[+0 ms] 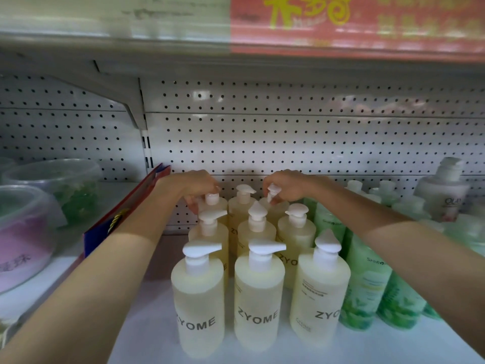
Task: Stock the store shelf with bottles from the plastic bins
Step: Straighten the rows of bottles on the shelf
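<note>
Several pale yellow ZYOME pump bottles (pixel 258 298) stand in three rows on the white shelf (pixel 367 345). Both my arms reach to the back row. My left hand (pixel 195 186) curls its fingers around the white pump head of the back-left bottle (pixel 213 203). My right hand (pixel 286 186) pinches the white pump of the back-right bottle (pixel 273 197). Between my hands, the back-middle bottle (pixel 242 203) stands untouched. The plastic bins are out of view.
Green bottles (pixel 367 282) stand in rows right of the yellow ones, with a white OLAY bottle (pixel 443 195) further right. A red and blue gift bag (pixel 126 219) leans at the left, beside clear tubs (pixel 26 232). Perforated backboard (pixel 288 132) behind; upper shelf overhead.
</note>
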### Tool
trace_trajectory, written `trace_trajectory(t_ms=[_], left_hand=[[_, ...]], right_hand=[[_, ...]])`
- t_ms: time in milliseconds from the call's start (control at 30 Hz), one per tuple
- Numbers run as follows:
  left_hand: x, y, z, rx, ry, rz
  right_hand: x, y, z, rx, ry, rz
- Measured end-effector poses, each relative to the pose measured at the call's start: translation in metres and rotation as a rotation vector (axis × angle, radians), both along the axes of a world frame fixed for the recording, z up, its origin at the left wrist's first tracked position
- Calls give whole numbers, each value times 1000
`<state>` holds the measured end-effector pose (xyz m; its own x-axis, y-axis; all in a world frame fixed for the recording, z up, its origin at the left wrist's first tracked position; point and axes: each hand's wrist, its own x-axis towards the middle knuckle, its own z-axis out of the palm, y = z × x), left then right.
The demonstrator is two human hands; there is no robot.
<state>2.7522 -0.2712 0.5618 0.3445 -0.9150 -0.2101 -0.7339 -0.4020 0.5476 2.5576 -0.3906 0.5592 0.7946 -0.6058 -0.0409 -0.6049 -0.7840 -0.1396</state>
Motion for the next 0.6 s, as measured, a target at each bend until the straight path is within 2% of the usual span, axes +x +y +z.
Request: trace_trajectory(t_ms=[100, 200, 300, 367, 467, 600], left_hand=[[-3, 2, 1, -2, -23, 2], [-7, 7, 2, 43, -101, -1], [-11, 12, 5, 97, -372, -27], [-14, 17, 11, 32, -512, -43], [-18, 32, 27, -47, -509, -103], [-33, 58, 35, 58, -405, -240]], right_hand=[[-2, 2, -1, 34, -27, 3], [-1, 6, 2, 35, 32, 6], [0, 14, 9, 18, 66, -17], [-1, 24, 15, 2, -42, 36], [-2, 46, 26, 26, -172, 138], [-9, 75, 29, 130, 2, 217]])
